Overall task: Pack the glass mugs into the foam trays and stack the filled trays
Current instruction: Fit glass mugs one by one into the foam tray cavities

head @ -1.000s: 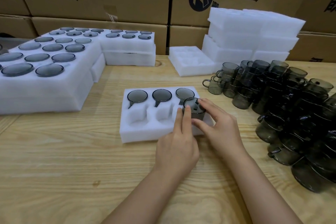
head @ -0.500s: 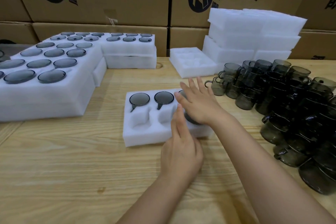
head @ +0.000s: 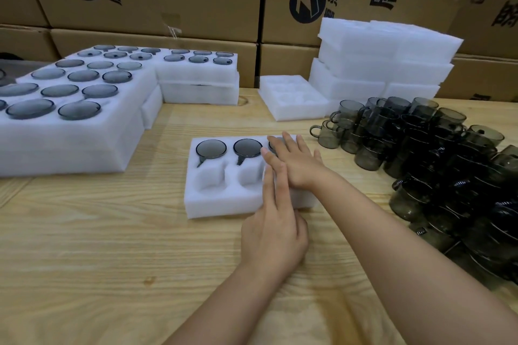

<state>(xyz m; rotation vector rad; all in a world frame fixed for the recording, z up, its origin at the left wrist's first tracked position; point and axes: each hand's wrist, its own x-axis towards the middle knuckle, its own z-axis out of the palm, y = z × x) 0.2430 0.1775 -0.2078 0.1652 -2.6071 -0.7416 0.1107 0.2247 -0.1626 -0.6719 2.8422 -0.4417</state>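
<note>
1. One foam tray (head: 224, 204) lies mid-bench (head: 98, 246), cut with six pockets in two rows of three.
2. Back row: the left mug (head: 211, 148) and middle mug (head: 247, 147) sit in full view, while the third mug (head: 273, 144) shows only partly under the right hand (head: 297, 165).
3. Front row: two pockets are empty, and the hands cover the third.
4. The right hand's grip is spread flat over the tray's right column, pinching nothing.
5. The left hand (head: 276, 235) keeps its grip flat, fingers straight on the tray's front right edge.
6. The loose mugs (head: 437, 154) heaped at right are too many to count. Behind them lie one empty tray (head: 294, 109) and a foam stack (head: 386, 64), and the filled trays (head: 70, 143) sit left.
</note>
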